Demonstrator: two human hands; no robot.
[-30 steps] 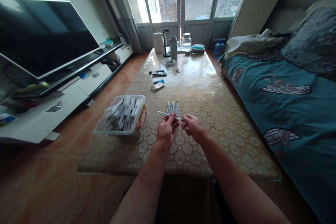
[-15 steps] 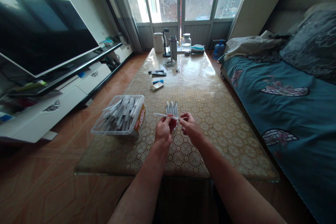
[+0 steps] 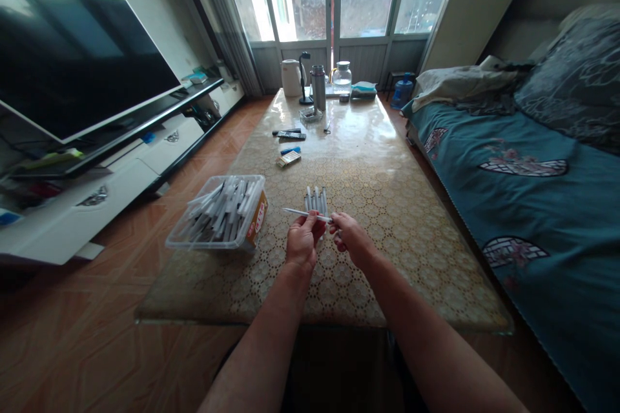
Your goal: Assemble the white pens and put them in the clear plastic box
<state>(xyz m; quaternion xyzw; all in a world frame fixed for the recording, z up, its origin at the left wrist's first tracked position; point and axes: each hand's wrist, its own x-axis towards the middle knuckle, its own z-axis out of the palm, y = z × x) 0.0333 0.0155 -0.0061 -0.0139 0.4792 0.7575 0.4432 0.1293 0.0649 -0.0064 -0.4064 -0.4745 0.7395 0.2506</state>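
Note:
A slim white pen [image 3: 296, 211] lies crosswise between my hands, its pointed tip toward the left. My left hand [image 3: 301, 244] is closed around its middle, thumb on top. At the pen's right end, my right hand [image 3: 349, 233] pinches with curled fingers; whether a separate small part sits in that pinch is hidden. Just beyond my hands, several similar white pens [image 3: 316, 197] lie side by side on the patterned tablecloth [image 3: 387, 258], partly covered by my fingers. To the left stands a clear plastic box [image 3: 239, 246] heaped with loose white and grey pens [image 3: 225, 210].
Farther along the table are a small pale box [image 3: 289, 159], a blue item [image 3: 290, 150], dark remotes [image 3: 289, 135], a glass ashtray [image 3: 310, 116], a thermos [image 3: 318, 87], a kettle [image 3: 291, 79] and a glass jug [image 3: 342, 77]. A bed [image 3: 475, 142] flanks the right side.
My right hand's fingers have curled in more at the pen's right end. My left hand and the pen stay in nearly the same place; the view has shifted slightly.

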